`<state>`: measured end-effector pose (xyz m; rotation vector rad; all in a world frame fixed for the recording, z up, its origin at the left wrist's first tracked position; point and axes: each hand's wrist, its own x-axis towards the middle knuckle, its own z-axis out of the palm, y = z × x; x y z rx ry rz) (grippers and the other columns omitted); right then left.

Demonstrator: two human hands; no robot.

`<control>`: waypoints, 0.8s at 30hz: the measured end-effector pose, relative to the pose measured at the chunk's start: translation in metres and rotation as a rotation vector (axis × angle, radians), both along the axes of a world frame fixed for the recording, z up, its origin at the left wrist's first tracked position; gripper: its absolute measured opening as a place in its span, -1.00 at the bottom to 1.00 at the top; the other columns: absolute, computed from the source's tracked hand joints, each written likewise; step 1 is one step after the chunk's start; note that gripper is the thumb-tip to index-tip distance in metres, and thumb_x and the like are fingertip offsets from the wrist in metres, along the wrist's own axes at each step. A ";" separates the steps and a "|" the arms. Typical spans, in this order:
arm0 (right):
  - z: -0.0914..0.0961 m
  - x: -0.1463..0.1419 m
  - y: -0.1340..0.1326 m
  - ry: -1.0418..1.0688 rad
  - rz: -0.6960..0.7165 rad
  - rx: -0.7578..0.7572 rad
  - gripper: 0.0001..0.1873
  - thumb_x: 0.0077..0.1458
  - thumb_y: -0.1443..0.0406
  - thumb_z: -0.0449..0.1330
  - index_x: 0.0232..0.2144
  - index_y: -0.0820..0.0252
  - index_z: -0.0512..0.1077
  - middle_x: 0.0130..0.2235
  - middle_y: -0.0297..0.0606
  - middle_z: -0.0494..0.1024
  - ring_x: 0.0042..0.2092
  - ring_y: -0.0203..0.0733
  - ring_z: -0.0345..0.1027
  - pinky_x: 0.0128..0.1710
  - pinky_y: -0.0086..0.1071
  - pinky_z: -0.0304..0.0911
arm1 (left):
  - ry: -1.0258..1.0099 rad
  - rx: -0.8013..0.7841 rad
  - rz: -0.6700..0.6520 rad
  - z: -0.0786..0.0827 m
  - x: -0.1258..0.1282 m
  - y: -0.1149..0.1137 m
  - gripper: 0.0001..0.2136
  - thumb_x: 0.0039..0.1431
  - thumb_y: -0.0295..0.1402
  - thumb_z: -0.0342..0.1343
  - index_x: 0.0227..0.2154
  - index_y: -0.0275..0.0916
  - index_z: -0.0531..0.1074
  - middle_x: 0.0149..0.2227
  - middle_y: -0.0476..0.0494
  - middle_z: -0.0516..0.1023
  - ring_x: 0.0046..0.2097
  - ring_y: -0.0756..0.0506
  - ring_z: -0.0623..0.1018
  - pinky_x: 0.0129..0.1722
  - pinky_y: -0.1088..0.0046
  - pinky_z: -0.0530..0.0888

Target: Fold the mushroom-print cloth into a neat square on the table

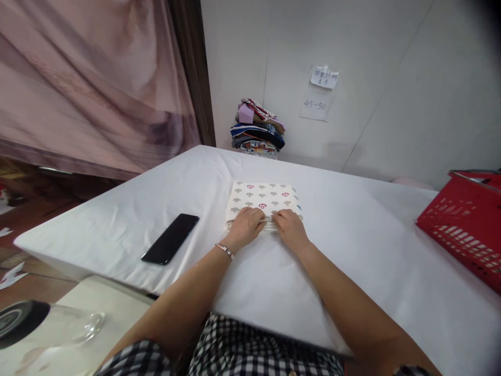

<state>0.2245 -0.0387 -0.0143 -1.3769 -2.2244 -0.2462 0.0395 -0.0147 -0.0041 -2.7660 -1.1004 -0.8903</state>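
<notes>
A folded cream cloth [263,197] printed with small grey and red figures lies flat in the middle of the white-covered table [352,245]. My left hand [246,225] rests on its near edge, fingers curled over the fold. My right hand [288,226] sits just beside it on the same near edge, fingers also curled down onto the cloth. The two hands nearly touch each other. A thin bracelet circles my left wrist.
A black phone [170,238] lies on the table to the left of the cloth. A stack of folded clothes [257,127] stands against the back wall. A red plastic basket [465,224] sits at the right edge. Pink curtain hangs at left.
</notes>
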 end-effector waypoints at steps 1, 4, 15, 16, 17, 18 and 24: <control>0.000 0.000 0.000 -0.005 -0.001 -0.002 -0.74 0.17 0.38 -0.01 -0.20 0.18 0.46 -0.25 -0.17 0.43 -0.20 -0.14 0.21 -0.19 -0.30 0.13 | -0.001 0.000 0.008 -0.001 0.000 0.000 -0.98 0.16 -0.41 -0.02 -0.34 -0.21 0.27 -0.31 -0.08 0.44 -0.24 -0.08 0.42 -0.15 0.31 0.30; 0.000 0.000 -0.001 -0.004 0.003 0.005 -0.74 0.18 0.38 -0.01 -0.17 0.18 0.45 -0.25 -0.18 0.43 -0.20 -0.15 0.20 -0.20 -0.31 0.12 | -0.023 0.009 0.030 -0.004 0.000 0.000 -0.91 0.15 -0.40 0.01 -0.27 -0.20 0.26 -0.23 -0.10 0.45 -0.17 -0.10 0.43 -0.15 0.32 0.31; -0.002 0.001 -0.002 0.040 0.032 0.021 -0.72 0.20 0.30 -0.01 -0.09 0.19 0.38 -0.22 -0.17 0.43 -0.18 -0.13 0.23 -0.18 -0.28 0.14 | 0.033 0.028 0.064 -0.002 0.001 0.000 -0.87 0.23 -0.34 -0.07 -0.30 -0.19 0.37 -0.29 -0.09 0.45 -0.21 -0.09 0.42 -0.25 0.34 0.32; -0.002 0.001 -0.003 0.052 0.038 0.024 -0.71 0.20 0.30 -0.01 -0.07 0.19 0.36 -0.21 -0.17 0.43 -0.18 -0.12 0.23 -0.18 -0.28 0.15 | 0.041 0.029 0.065 -0.002 0.001 0.000 -0.85 0.24 -0.33 -0.09 -0.33 -0.20 0.37 -0.31 -0.09 0.45 -0.23 -0.09 0.42 -0.26 0.34 0.32; -0.002 0.001 -0.003 0.067 0.045 0.030 -0.71 0.19 0.31 -0.02 -0.06 0.19 0.35 -0.20 -0.16 0.43 -0.17 -0.12 0.23 -0.17 -0.26 0.15 | 0.045 0.027 0.069 -0.002 0.002 0.000 -0.83 0.25 -0.33 -0.10 -0.34 -0.21 0.38 -0.33 -0.09 0.44 -0.24 -0.09 0.41 -0.27 0.34 0.32; -0.002 0.001 -0.003 0.085 0.055 0.039 -0.70 0.19 0.32 -0.02 -0.05 0.19 0.34 -0.18 -0.15 0.43 -0.15 -0.11 0.24 -0.16 -0.25 0.16 | 0.044 0.020 0.076 -0.001 0.002 0.000 -0.83 0.25 -0.33 -0.10 -0.35 -0.22 0.38 -0.34 -0.10 0.44 -0.25 -0.09 0.41 -0.28 0.34 0.32; -0.004 0.001 -0.004 0.209 0.113 0.062 -0.77 0.15 0.39 -0.03 -0.20 0.18 0.39 -0.17 -0.16 0.44 -0.11 -0.11 0.26 -0.11 -0.22 0.18 | -0.028 -0.050 0.097 -0.003 0.003 0.001 -0.86 0.23 -0.35 -0.07 -0.36 -0.24 0.36 -0.34 -0.11 0.44 -0.26 -0.08 0.40 -0.28 0.36 0.32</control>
